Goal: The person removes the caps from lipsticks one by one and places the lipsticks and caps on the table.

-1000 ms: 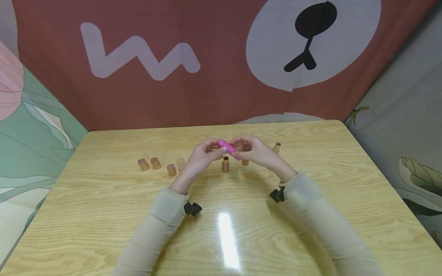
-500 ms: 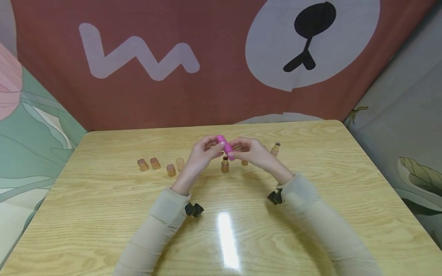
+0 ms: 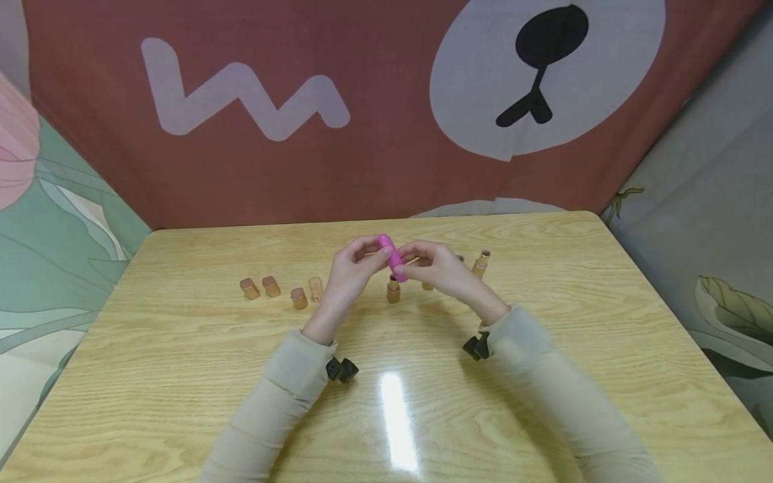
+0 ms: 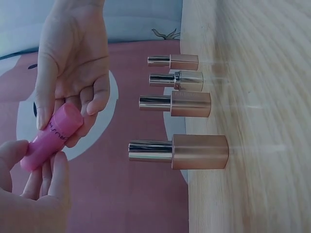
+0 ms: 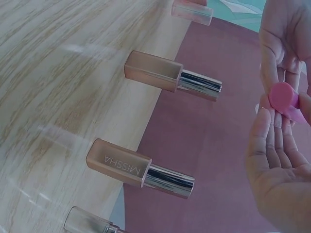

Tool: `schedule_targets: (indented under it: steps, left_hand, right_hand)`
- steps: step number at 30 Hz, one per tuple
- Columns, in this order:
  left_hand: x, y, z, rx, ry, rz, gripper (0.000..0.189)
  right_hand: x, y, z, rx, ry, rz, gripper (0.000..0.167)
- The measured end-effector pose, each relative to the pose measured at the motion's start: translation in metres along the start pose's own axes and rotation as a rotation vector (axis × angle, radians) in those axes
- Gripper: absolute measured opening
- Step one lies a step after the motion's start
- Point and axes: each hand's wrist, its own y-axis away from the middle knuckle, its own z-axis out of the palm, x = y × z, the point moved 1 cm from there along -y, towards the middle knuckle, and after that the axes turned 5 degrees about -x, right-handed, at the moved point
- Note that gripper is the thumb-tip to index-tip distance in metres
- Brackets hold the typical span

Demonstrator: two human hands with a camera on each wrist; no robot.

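Above the table, both hands hold a glossy pink tube, rounded at one end, perhaps a lip balm. Dark lettering runs along the tube in the left wrist view. My left hand pinches its upper, far part between thumb and fingers. At the lower, near end, my right hand pinches it with thumb and fingertips. Just below the tube stands an uncapped lipstick with a square rose-gold base and shiny metal barrel. Another lipstick stands right of the right hand, which partly hides two more.
On the left of the wooden table stand several caps: three rose-gold, including one cap at the far left, and a clear cap beside the left forearm. A red printed cloth hangs behind the table's far edge.
The pink tube has turned to a steeper slant, its upper end moving slightly away and left. The right hand has shifted slightly left with it. Caps and lipsticks stay in place.
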Motion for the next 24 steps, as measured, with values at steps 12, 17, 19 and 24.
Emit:
schedule_targets:
  steps: [12,17,19,24]
  left_hand:
    - [-0.0005,0.0017,0.0027,0.018,0.064,0.061,0.033]
    - [-0.0017,0.0024,0.0035,0.015,0.084,0.073,0.035]
    - [-0.0023,0.0025,0.0041,0.013,0.088,0.074,0.035]
    - [-0.0041,0.0029,0.0056,0.021,0.108,0.07,0.034]
  right_hand:
    - [-0.0018,-0.0008,-0.0004,-0.012,0.024,0.023,0.036]
    - [-0.0013,-0.0009,-0.0003,-0.015,0.014,0.013,0.035]
    - [-0.0012,-0.0004,-0.0001,-0.017,0.01,0.01,0.035]
    - [-0.0005,0.0002,0.0002,-0.019,-0.001,0.013,0.035]
